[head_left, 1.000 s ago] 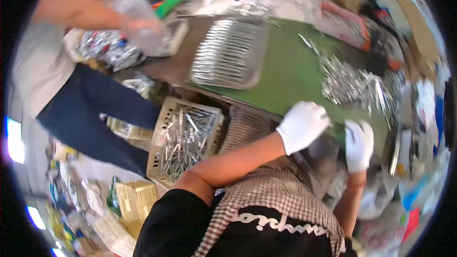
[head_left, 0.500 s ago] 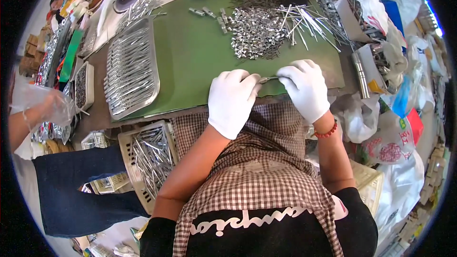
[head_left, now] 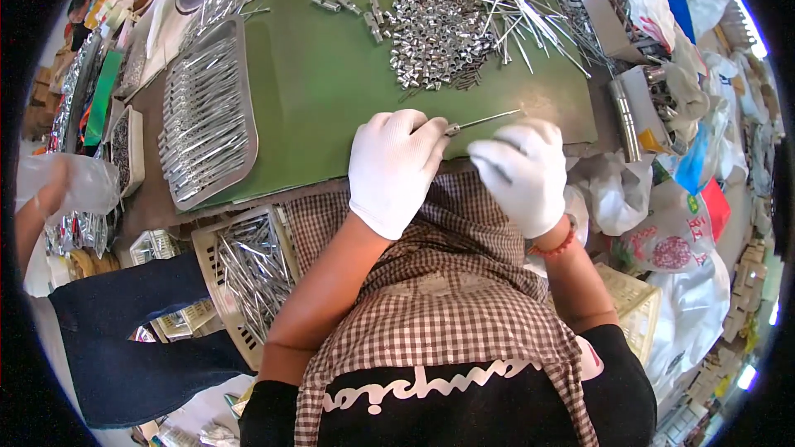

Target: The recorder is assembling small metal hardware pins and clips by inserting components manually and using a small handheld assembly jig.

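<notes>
My left hand point(head_left: 396, 170), in a white glove, pinches a small silvery metal fitting point(head_left: 452, 129) between thumb and fingers. From that fitting a thin metal rod point(head_left: 490, 119) points right and slightly away from me over the green mat point(head_left: 315, 108). Just below the rod's far end is my right hand point(head_left: 530, 178), also gloved, with its fingers bent and smeared by motion; whether it holds anything cannot be made out. Beyond both hands lies a heap of small silvery metal sleeves point(head_left: 439, 45), with thin rods point(head_left: 530, 21) fanned out at its right.
A metal tray point(head_left: 211, 116) of shiny slender pieces stands at left. Below it is a cream plastic basket point(head_left: 252, 273) of metal rods. Several larger cylinders point(head_left: 348, 5) lie near the heap. Another person's hand point(head_left: 54, 186) shows at far left. Boxes and plastic bags point(head_left: 671, 232) crowd the right.
My right hand has come away from the fitting toward me, and the thin rod now shows fully. My left hand keeps its pinch. The whole view has shifted slightly.
</notes>
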`<action>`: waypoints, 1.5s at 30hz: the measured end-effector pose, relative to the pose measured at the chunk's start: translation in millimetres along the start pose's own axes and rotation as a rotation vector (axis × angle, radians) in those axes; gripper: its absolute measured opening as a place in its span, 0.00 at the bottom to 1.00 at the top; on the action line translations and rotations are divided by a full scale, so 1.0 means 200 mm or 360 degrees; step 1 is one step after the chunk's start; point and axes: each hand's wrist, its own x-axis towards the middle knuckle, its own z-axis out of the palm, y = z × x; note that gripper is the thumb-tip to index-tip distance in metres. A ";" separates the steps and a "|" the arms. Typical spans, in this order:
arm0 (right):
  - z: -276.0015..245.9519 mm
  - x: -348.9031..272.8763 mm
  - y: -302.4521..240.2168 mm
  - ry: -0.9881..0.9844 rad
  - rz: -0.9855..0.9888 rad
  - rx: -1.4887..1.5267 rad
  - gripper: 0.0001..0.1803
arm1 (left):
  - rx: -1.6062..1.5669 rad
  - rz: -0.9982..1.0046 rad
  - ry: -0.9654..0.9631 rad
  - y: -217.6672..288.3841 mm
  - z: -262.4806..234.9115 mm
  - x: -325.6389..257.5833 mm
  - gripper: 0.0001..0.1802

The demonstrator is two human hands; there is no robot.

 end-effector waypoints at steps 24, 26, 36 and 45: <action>0.02 0.04 -0.06 0.0144 0.0195 0.0114 0.10 | -0.0079 -0.0014 0.0045 0.00 0.01 -0.01 0.08; 0.03 0.10 -0.03 0.0039 0.0222 0.0240 0.10 | -0.0077 0.0017 0.0066 -0.01 0.02 -0.01 0.08; 0.02 0.25 -0.04 -0.0279 -0.0245 -0.0030 0.13 | -0.0051 0.0069 0.0050 -0.04 0.01 0.00 0.06; 0.04 0.18 -0.07 -0.0306 -0.0467 -0.0249 0.18 | -0.0099 0.0055 0.0077 -0.03 0.03 -0.03 0.05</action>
